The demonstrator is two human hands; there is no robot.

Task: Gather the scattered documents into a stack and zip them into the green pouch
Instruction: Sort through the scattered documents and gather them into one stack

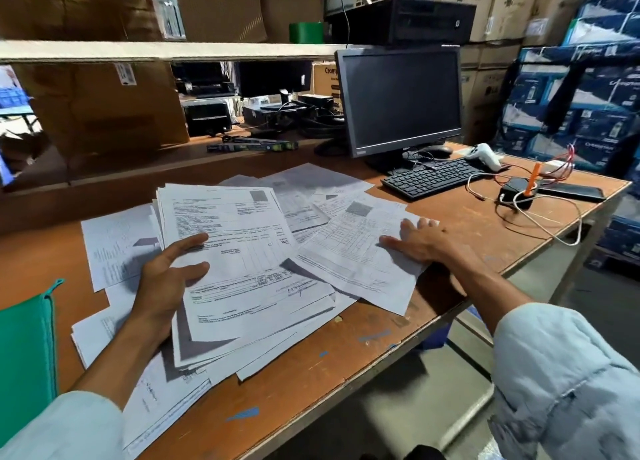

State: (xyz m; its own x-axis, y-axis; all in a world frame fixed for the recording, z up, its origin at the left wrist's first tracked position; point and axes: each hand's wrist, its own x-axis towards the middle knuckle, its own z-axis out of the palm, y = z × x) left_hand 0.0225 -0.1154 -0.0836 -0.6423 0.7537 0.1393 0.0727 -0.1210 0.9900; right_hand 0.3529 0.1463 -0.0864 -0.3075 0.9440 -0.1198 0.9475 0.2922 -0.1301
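Note:
Printed white documents lie spread over the brown table (329, 362). My left hand (166, 279) grips a thick bundle of sheets (239, 262) by its left edge, thumb on top, the bundle lifted and tilted toward me. My right hand (420, 240) lies flat, fingers spread, on a loose sheet (349, 262) to the right of the bundle. More loose papers (304, 189) fan out behind, and others (114, 245) lie to the left and under my left forearm. The green pouch (24, 349) lies at the left edge of the table, partly out of view.
A black monitor (401, 103) and keyboard (429, 179) stand at the back right. A white scanner gun (485, 155), a small black device with an orange marker (519, 193), wires and a dark phone (575, 191) sit near the right edge. Cardboard boxes fill the shelves behind.

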